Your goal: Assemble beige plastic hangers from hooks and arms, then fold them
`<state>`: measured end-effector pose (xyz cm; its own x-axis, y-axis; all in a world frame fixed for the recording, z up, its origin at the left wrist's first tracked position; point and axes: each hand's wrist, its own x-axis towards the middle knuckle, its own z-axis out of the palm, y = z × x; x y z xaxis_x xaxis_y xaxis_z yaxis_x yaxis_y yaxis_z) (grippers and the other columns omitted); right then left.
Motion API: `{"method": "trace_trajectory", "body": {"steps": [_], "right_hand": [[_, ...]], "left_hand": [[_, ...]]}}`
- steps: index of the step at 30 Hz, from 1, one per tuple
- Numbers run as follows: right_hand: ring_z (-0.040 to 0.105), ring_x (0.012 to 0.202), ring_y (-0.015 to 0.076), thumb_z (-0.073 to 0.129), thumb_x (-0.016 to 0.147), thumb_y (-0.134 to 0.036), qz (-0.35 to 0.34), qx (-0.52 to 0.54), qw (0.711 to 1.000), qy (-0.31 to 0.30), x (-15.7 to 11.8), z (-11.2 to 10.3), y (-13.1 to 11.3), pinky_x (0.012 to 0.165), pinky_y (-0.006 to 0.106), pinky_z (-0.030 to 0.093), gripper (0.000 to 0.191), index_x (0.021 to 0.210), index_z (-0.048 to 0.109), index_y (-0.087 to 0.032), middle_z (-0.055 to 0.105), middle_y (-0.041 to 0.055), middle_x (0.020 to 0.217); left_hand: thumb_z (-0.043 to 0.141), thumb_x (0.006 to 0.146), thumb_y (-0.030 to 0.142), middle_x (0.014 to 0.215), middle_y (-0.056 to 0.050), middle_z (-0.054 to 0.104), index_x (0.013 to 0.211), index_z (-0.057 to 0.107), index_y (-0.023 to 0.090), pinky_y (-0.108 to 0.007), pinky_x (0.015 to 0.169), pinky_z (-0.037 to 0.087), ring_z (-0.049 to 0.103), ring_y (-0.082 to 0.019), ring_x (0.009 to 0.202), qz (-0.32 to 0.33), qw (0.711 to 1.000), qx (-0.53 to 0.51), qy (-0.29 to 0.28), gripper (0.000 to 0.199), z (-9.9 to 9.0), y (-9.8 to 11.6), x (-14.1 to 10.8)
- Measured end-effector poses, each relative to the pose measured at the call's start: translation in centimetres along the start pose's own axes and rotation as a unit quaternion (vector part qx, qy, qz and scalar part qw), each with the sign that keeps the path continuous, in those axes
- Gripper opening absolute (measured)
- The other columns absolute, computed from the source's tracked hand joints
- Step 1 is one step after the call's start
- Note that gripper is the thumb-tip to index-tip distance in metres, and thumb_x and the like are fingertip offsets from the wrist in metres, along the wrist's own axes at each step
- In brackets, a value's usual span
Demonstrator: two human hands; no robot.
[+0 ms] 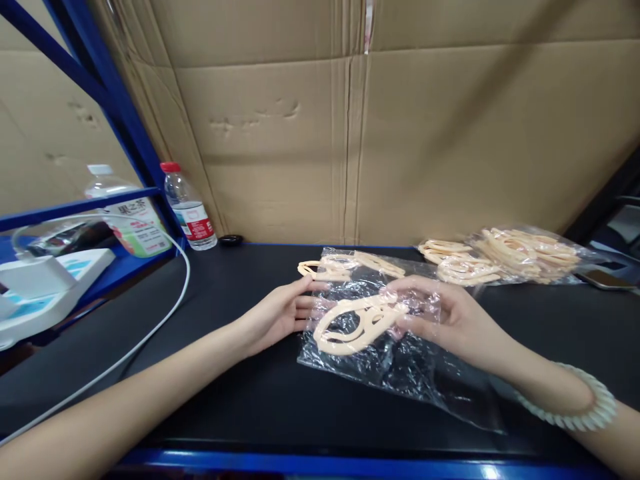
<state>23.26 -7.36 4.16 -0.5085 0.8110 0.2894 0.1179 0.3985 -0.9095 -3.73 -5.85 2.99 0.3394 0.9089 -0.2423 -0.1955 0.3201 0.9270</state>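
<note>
A clear plastic bag [370, 377] is spread above the black table in front of me. My right hand [445, 320] pinches the narrow end of a beige folding hanger [345, 337], with plastic film over the fingertips; whether the hanger lies inside the bag or behind its film, I cannot tell. At the bag's left edge, my left hand [285, 310] has its thumb and fingers around the film, the fingertips partly seen through it. More beige hangers [377, 263] lie just beyond the bag, partly covered by its upper edge.
Loose hangers [445, 250] and a bagged bundle of hangers [530, 253] lie at the back right, beside a phone [607, 280]. A red-capped water bottle [193, 217] stands back left. A white cable [165, 317] runs from a power strip [60, 293]. Cardboard [270, 153] walls the back.
</note>
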Motion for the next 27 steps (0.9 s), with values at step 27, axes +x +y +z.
{"method": "trace_trajectory", "body": {"steps": [27], "right_hand": [[0.066,0.070,0.0149,0.082,0.064,-0.027,0.041,0.178,0.946,0.268,3.7,-6.3,5.6,0.076,0.032,0.058,0.038,0.096,0.063,-0.020,0.067,0.0007,0.076]], "left_hand": [[0.067,0.077,0.010,0.078,-0.005,0.072,0.093,0.071,0.014,-0.020,0.069,0.055,0.067,-0.013,0.068,0.114,0.982,0.006,0.150,0.017,-1.6,0.9,0.2]]}}
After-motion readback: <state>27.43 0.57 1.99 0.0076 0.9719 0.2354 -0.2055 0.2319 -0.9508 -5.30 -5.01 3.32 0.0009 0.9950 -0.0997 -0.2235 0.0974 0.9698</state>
